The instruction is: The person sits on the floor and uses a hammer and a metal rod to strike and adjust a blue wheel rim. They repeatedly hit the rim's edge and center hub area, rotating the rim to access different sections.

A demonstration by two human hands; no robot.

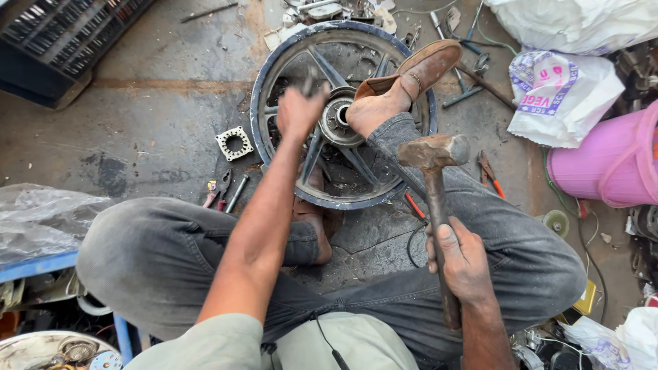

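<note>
A dark spoked wheel lies flat on the floor, with a metal hub at its middle. My left hand is over the spokes just left of the hub, gripping a small metal tool that is blurred. My right hand holds the wooden handle of a rusty hammer, its head raised above my right knee. My right foot in a brown shoe rests on the wheel beside the hub. My other foot sits at the wheel's near edge.
A square metal flange and small hand tools lie left of the wheel. Red-handled pliers, a pink bucket and white bags are on the right. A black crate stands top left. Plastic sheet lies at left.
</note>
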